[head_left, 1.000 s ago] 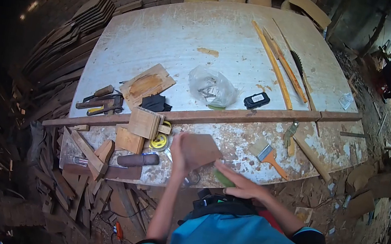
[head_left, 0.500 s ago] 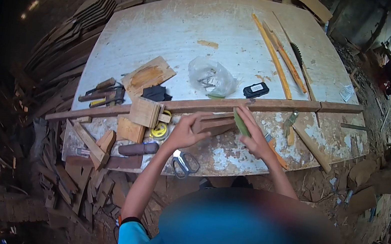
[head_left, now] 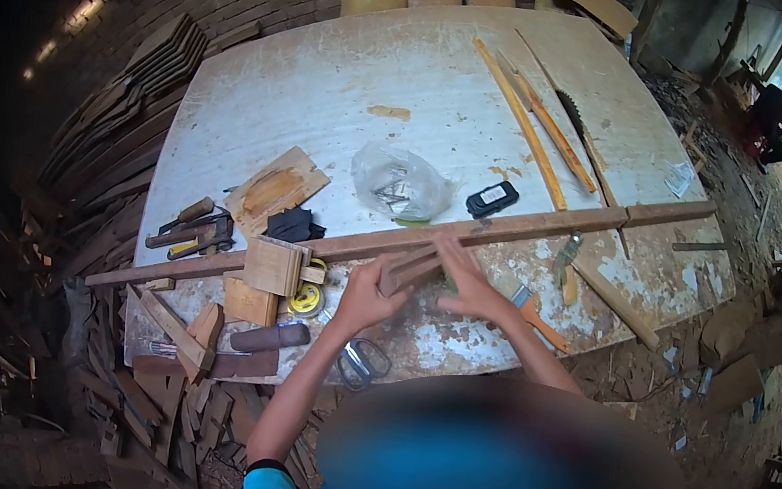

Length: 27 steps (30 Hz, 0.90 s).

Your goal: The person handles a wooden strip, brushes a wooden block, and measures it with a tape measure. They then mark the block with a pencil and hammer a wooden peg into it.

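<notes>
My left hand [head_left: 369, 296] is closed around the near end of a short dark wooden piece [head_left: 416, 267], held tilted above the front of the worktable [head_left: 457, 341]. My right hand [head_left: 468, 284] lies over the far end of that piece, fingers long and pressed down. The green sheet, which looks like sandpaper, seen in it earlier is now hidden under the fingers. Just beyond both hands runs a long wooden beam [head_left: 351, 241]. Near my left hand are a yellow tape measure [head_left: 306, 301] and scissors [head_left: 363, 366]. A paintbrush [head_left: 539, 320] lies right of my right hand.
Past the beam lie a clear plastic bag [head_left: 402, 182], a black device [head_left: 492, 199] and a handsaw [head_left: 552, 127]. A hammer [head_left: 199, 241] and wood blocks [head_left: 271, 267] stand to the left. A wooden mallet handle [head_left: 617, 305] lies right. Scrap wood [head_left: 213, 420] covers the floor.
My right hand has turned down onto the wooden piece, and the green sheet it held upright has gone from sight. The view has shifted slightly; my left hand keeps its grip.
</notes>
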Motion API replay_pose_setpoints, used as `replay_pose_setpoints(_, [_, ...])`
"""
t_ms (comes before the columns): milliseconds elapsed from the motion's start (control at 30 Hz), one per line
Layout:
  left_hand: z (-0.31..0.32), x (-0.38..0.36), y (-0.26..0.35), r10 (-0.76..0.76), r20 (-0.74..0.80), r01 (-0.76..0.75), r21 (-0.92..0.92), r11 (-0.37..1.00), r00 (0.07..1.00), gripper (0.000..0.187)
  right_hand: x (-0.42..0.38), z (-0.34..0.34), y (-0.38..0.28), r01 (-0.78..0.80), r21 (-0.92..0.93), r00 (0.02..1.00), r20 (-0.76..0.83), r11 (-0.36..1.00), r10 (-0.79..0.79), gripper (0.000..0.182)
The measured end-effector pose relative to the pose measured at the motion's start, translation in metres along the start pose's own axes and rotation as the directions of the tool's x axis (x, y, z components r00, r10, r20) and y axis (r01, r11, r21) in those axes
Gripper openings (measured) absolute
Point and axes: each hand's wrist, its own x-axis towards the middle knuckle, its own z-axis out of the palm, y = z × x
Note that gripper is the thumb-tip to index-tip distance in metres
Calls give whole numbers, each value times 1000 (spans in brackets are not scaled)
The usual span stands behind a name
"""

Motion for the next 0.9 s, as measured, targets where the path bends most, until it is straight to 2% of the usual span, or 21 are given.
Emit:
replay_pose_setpoints(100, [-7, 4, 11, -68, 121, 68, 6, 998, 990, 46, 6, -7, -13, 114, -22, 993, 12, 993, -113, 97])
replay_pose_setpoints(167, [-8, -1, 8, -85, 82, 84, 13, 996, 993, 47, 11, -10, -12, 162, -39, 987, 2, 986, -162, 95])
replay_pose_setpoints(200, [-7, 0, 7, -73, 36, 72, 27, 997, 997, 47, 17, -15, 2, 22, -65, 1000, 6, 998, -22, 95])
replay_pose_setpoints(233, [-6, 1, 5, -59, -4, 59, 40, 997, 998, 46, 16, -10, 7, 51, -54, 999, 3, 997, -51, 94])
replay_pose_setpoints(300, [-8, 8, 1, -78, 47, 78, 0, 997, 996, 47, 13, -10, 7, 102, -48, 995, 12, 994, -102, 94])
replay_pose_setpoints(333, [-5, 11, 2, -96, 61, 98, -27, 995, 994, 47, 11, -16, -28, 183, 31, 983, 21, 983, -183, 91])
replay_pose_setpoints(433, [-7, 12, 5, -101, 92, 107, -62, 992, 991, 48, 6, -27, -15, 155, 79, 981, 103, 985, -163, 91])
replay_pose_setpoints(467, [-8, 11, 6, -168, 87, 168, 7, 986, 982, 48, -1, -15, 21, 21, 121, 999, 33, 992, -26, 86])
replay_pose_setpoints(500, [-8, 9, 7, -163, 101, 159, 52, 986, 981, 49, -8, -20, 36, -89, 286, 996, 43, 954, 80, 84])
replay_pose_setpoints(567, [-7, 14, 8, -141, 142, 121, 138, 983, 980, 49, -12, -30, 57, -295, 572, 952, 107, 765, 287, 82])
replay_pose_setpoints(667, [-8, 28, 24, -98, 223, 69, 134, 989, 970, 46, -17, -49, 42, -259, 650, 964, 130, 715, 232, 83])
replay_pose_setpoints(767, [0, 46, 24, -39, 311, 7, 101, 995, 950, 42, -19, -68, 23, -271, 663, 959, 123, 698, 255, 74])
replay_pose_setpoints(900, [6, 59, 29, -8, 404, -51, 136, 989, 915, 45, -14, -76, 8, -24, 626, 978, -147, 779, 148, 61])
